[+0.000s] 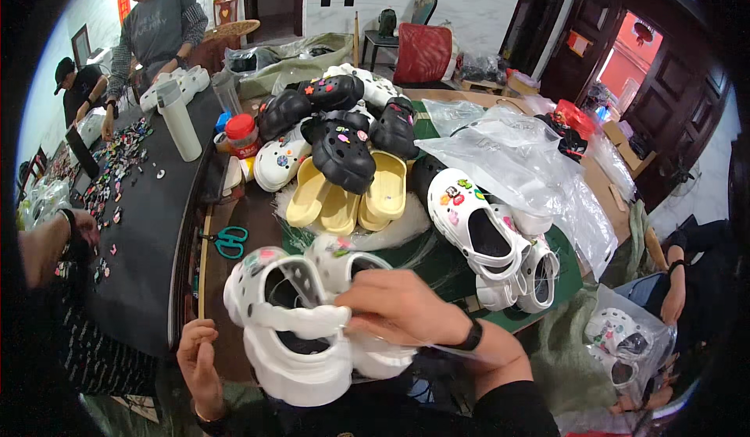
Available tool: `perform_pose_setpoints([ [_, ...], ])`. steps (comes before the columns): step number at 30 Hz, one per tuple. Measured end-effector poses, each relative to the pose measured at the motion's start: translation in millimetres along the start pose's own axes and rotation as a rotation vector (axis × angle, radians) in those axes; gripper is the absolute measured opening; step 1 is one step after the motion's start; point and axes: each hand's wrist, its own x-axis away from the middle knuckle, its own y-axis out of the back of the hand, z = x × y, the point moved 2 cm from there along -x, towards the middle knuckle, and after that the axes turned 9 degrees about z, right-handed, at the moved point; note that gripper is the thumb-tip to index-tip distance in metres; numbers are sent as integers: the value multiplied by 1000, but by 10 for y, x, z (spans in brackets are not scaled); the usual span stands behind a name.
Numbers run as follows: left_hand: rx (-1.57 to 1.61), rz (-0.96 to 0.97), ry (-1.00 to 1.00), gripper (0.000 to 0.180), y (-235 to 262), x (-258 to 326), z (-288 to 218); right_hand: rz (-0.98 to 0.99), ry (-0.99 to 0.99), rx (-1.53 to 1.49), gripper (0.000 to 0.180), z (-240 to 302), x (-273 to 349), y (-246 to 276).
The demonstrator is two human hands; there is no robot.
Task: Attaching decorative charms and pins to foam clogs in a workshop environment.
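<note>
In the lower middle of the frame is a pair of white clogs (301,374), near the person's body. The fingers of the right hand (410,308) are closed on the pair, around the inner rim and the strap; which part bears the weight, I cannot tell exactly. The fingers of the left hand (201,367) are half bent, apart from the clogs at the lower left; whether they hold something thin, I cannot tell.

The main danger, I think, is a slip: only 1 hand supports 2 clogs, and if the grip is mostly on the strap, it may turn and let 1 clog swing down. The coloured charms (262,259) on the toes could come loose if the clogs rub together. What looks like clear film under the right wrist might catch on them too.

The teal-handled scissors (229,242) lie on the desk (266,222) just beyond the clogs, so a careless push to the upper left could knock them. In the upper middle, the black clogs (341,156) lean on the yellow slides (307,195); a bump may make this pile slide down.
</note>
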Motion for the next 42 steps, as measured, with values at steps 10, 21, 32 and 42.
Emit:
perform_pose_setpoints([
  [10, -128, 15, 189, 12, -212, 1, -11, -422, -150, 469, 30, -309, -3, 1379],
  [21, -131, 21, 250, 11, 16, 218, 238, -206, -709, 1117, 14, -2064, 604, 2310],
  [32, -318, 18, 298, 13, 95, 210, 798, 81, -1230, 1004, 51, -1708, 333, 2388],
  [42, -445, 60, 223, 10, 26, 258, 1141, -44, -244, 538, 42, -1116, -709, 1054],
])
